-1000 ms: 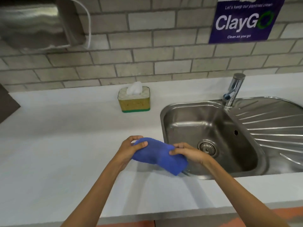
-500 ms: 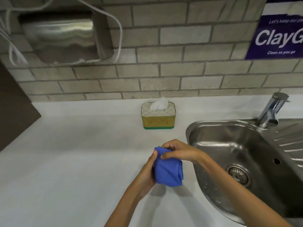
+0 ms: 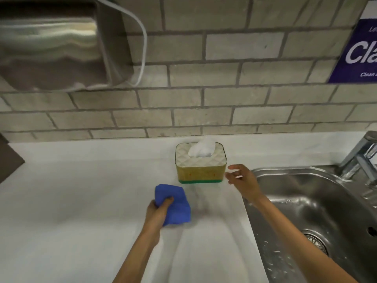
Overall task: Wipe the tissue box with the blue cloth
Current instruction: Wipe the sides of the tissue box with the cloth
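The tissue box (image 3: pixel 201 170) stands on the white counter near the brick wall; it has a quilted cream lid, yellow sides, a green base and a white tissue poking out. My left hand (image 3: pixel 158 211) grips the folded blue cloth (image 3: pixel 175 205) in front of the box and to its left, a short gap away. My right hand (image 3: pixel 242 178) hovers with fingers spread just beside the box's right side, not touching it as far as I can see.
A steel sink (image 3: pixel 318 217) with a drain lies to the right, its tap (image 3: pixel 361 158) at the far right. A metal dispenser (image 3: pixel 57 43) with a white cable hangs on the wall at upper left. A purple sign (image 3: pixel 357 52) is at upper right.
My right hand has let go of the cloth and moved forward to the box's right side. My left hand keeps the cloth. The view has come closer to the box.
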The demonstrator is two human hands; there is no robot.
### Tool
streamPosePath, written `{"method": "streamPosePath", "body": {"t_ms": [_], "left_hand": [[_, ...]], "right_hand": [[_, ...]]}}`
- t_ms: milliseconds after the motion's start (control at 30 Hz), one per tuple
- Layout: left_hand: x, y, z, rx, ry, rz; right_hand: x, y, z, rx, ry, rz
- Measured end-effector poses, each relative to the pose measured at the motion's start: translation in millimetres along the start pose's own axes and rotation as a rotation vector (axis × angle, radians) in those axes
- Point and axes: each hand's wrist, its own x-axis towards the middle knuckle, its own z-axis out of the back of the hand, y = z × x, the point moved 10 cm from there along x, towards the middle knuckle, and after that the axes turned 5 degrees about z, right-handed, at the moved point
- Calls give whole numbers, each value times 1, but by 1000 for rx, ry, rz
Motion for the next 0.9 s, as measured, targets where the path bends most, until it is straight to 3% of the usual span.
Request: {"method": "streamPosePath", "body": {"t_ms": [100, 233, 500, 900], "left_hand": [[34, -26, 25, 162, -243, -62], [60, -54, 24, 216, -368, -140], [86, -74, -25, 279, -311, -205], [43, -75, -19, 453, -315, -283]], "right_hand": [[23, -19, 3, 0, -48, -44], [42, -33, -12, -39, 13, -66], [42, -14, -25, -47, 20, 120], [-2, -10, -11, 30, -68, 138]]}}
